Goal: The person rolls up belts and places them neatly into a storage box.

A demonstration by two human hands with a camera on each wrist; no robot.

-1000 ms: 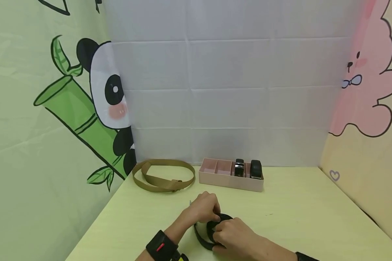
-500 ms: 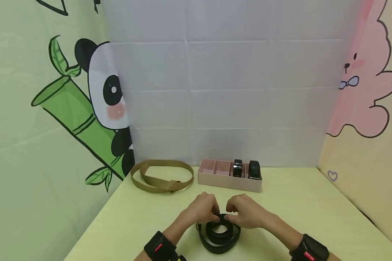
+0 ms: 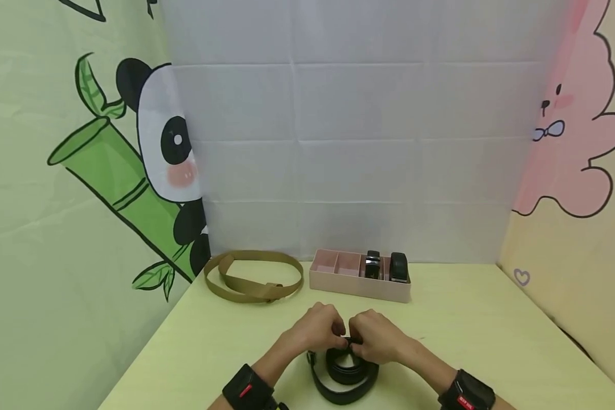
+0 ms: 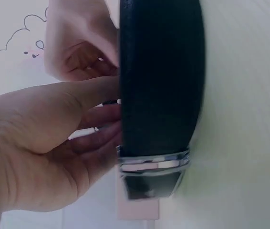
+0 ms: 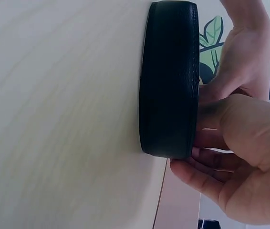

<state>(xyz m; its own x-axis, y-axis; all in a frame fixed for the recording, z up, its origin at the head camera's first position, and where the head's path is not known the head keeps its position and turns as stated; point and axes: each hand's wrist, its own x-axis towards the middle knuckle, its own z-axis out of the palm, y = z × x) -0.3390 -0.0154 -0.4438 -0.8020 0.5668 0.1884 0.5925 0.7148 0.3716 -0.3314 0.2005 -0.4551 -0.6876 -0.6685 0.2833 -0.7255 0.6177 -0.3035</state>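
Note:
A black leather belt stands on its edge on the table, its inner part wound into a tight coil and its outer turn looser. My left hand pinches the coil at its far side, thumb inside. Right beside it, my right hand pinches the same far part with thumb and curled fingers. In the left wrist view the belt's outer turn fills the middle, with a silver metal buckle near its end. The right wrist view shows the smooth outer side, which hides some fingertips.
Behind the hands stands a pink divided box, with two rolled black belts in its right compartments. To its left lies a loosely looped tan belt. A white cloth hangs at the table's back edge.
My right hand has gone from the coil's near right side up to its far side, then closed in beside the left hand. The left hand has stayed at the coil.

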